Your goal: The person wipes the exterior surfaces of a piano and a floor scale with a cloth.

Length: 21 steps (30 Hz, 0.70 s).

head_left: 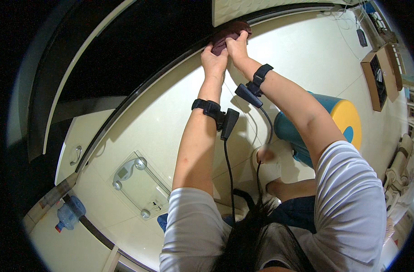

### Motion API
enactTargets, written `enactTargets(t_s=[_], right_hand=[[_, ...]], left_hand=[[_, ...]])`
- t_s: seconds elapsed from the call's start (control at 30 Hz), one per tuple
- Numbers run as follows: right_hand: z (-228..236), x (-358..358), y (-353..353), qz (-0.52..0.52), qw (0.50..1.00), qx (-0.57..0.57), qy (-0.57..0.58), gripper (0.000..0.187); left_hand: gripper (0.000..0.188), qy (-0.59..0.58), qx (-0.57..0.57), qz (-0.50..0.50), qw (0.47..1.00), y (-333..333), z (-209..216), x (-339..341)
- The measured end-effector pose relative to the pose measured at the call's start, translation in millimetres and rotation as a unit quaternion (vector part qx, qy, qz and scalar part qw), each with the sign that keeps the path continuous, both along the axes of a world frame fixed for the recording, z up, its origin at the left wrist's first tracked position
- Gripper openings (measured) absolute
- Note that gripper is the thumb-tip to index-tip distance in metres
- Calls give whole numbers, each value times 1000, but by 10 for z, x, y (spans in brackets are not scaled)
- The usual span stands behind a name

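Observation:
Both arms reach far forward to the edge of a long black cabinet (139, 86). There a dark maroon cloth (221, 38) lies bunched against the edge. My left hand (214, 61) grips its near left part, fingers closed around the fabric. Close beside it, my right hand (237, 49) clasps the right part of the same cloth, thumb on top. Some fingertips of both hands are hidden by the folds. Each wrist wears a black strap with a small dark device, and cables run from these back toward my body.
A glass bathroom scale (139, 183) lies on the pale tiled floor at left. A teal and yellow drum-shaped container (347, 120) stands right, beside my leg. Farther off are an open cardboard box (373, 81), cables with a black adapter (361, 38) and, lower left, a blue water bottle (72, 213).

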State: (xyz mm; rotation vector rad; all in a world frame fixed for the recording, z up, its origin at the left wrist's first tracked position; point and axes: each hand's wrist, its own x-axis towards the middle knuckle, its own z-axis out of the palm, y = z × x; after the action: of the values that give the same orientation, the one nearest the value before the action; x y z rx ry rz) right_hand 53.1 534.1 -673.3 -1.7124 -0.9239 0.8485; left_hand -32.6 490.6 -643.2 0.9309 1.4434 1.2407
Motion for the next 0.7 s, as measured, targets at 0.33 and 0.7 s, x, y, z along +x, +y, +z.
enactTargets(t_s=[0.33, 0.7], right_hand=[[112, -536, -237, 51, 996, 0, 73, 50], [167, -1406, -614, 181, 971, -54, 149, 66]], left_hand=[[44, 107, -49, -7, 993, -122, -4, -616], [22, 41, -76, 75, 993, -420, -127, -1566]])
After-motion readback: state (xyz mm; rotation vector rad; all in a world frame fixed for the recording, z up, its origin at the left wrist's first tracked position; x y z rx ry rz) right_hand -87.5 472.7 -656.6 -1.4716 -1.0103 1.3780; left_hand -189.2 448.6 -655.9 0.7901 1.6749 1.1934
